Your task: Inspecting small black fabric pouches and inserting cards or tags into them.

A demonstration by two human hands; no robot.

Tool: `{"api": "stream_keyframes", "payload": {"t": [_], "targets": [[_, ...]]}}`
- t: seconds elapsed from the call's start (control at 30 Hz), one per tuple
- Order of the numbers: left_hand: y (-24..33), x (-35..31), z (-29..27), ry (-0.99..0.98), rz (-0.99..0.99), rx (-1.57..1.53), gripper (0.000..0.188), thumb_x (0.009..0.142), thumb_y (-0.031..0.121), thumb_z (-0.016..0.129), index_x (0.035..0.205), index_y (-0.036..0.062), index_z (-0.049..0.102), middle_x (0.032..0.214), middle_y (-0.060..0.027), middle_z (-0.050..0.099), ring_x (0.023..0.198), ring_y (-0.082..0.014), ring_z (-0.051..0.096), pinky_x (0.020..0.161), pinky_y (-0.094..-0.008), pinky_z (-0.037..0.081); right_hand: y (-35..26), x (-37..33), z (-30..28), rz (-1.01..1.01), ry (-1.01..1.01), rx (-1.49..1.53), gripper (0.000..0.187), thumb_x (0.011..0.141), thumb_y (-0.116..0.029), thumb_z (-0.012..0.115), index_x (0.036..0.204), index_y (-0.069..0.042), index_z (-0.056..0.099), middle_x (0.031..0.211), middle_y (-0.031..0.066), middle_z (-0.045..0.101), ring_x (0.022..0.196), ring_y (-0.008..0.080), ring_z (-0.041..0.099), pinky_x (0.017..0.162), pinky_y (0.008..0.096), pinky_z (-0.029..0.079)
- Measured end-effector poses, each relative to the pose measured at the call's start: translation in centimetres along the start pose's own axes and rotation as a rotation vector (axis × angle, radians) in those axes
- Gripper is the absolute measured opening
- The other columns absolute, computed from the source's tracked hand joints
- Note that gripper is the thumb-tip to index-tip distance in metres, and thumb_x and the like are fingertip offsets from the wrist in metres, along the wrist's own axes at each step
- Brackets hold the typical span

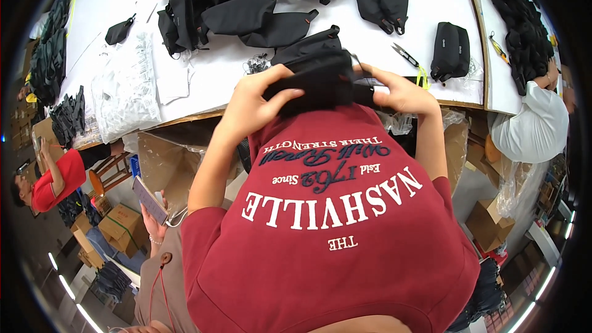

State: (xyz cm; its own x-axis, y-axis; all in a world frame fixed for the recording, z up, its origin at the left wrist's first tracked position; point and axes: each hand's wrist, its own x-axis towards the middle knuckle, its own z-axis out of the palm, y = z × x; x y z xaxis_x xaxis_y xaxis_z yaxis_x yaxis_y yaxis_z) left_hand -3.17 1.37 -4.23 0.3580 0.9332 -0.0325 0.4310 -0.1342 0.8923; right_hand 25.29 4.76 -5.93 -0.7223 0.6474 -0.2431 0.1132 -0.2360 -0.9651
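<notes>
A black fabric pouch [317, 80] is held up at the table's near edge, close to my red shirt. My left hand [259, 95] grips its left end, with the thumb on the near side and the fingers partly hidden behind it. At the pouch's right end, my right hand [404, 94] has its thumb and fingers closed on the dark fabric; its fingertips are partly hidden. Just beyond lies another black pouch [317, 40], its end loop pointing away. A small tangle of black cords [257, 63] rests beside my left hand.
Black pouches [240, 15] are heaped at the far side. A pointed cutting tool [406, 54] and a single pouch [450, 50] lie to the right. Clear plastic bags [126, 83] cover the left. Nearby, one person's hand holds a phone [150, 200]; others are at both sides.
</notes>
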Motion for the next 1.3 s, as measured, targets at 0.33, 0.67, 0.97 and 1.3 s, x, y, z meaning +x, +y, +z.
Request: {"api": "stream_keyframes", "payload": {"t": [0.33,0.67,0.97,1.3], "targets": [[-2.7,-1.9,-2.4,-0.042,-0.319,-0.382,0.018,0.081,0.013,0.067,0.088,-0.0003,0.057,0.077,0.0005,0.059,0.073,-0.0038,0.051,0.065,-0.0198,0.041,5.5,-0.2,0.3,0.281,0.318,0.014,0.027,0.075,0.001,0.059,0.102,-0.001,0.057,0.097,0.0054,0.063,0.084,0.0102,0.059,0.081,0.0252,0.046],[-1.9,-4.5,-2.5,-0.264,-0.401,-0.677,0.027,0.084,0.014,0.064,0.104,0.0004,0.051,0.092,0.0001,0.054,0.085,-0.0041,0.049,0.073,-0.0196,0.042,10.8,1.0,1.8,0.221,0.495,0.412,0.019,0.08,-0.012,0.068,0.097,-0.004,0.065,0.087,0.0017,0.066,0.086,0.0096,0.06,0.083,0.0259,0.044],[-1.1,-3.1,-2.2,-0.336,-0.33,-0.505,0.026,0.084,0.022,0.065,0.09,0.001,0.05,0.08,0.0016,0.046,0.076,-0.006,0.042,0.067,-0.0214,0.037,2.7,7.3,1.6,-0.014,0.638,1.512,0.034,0.092,-0.033,0.049,0.09,-0.001,0.057,0.081,0.0108,0.055,0.073,0.0209,0.049,0.074,0.0307,0.041],[0.3,-1.5,-3.0,-0.33,-0.175,-0.246,0.029,0.082,0.023,0.066,0.088,-0.0007,0.051,0.07,-0.0046,0.046,0.067,-0.0086,0.04,0.062,-0.0248,0.038,2.5,11.5,2.9,0.06,0.865,0.685,0.027,0.087,-0.036,0.059,0.068,-0.017,0.053,0.05,-0.0101,0.03,0.043,0.0038,0.024,0.043,0.0223,0.018]]}}
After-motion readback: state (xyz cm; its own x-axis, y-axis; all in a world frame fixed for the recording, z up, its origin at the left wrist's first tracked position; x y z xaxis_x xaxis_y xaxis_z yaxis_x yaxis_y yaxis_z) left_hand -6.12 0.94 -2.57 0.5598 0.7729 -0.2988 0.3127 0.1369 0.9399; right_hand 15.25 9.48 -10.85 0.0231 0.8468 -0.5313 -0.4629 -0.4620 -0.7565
